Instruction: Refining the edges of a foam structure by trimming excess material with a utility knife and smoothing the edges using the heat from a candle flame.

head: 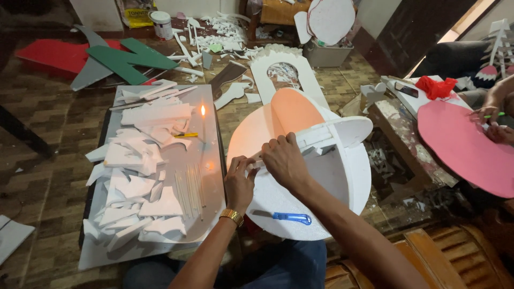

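Both hands meet at the joint of a white foam model (321,176) propped on the lap. The right hand (284,160) pinches a thin foam strip (313,140) against the upright disc, while the left hand (240,179) grips the strip's near end to steady it. A blue utility knife (292,217) rests on the base disc — within reach; a lit candle (203,111) stands on the scrap-covered board (209,214).

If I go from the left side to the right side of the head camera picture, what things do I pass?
Heap of white foam scraps → lit candle flame → left hand → right hand on the white foam disc → red crumpled cloth → pink round board.
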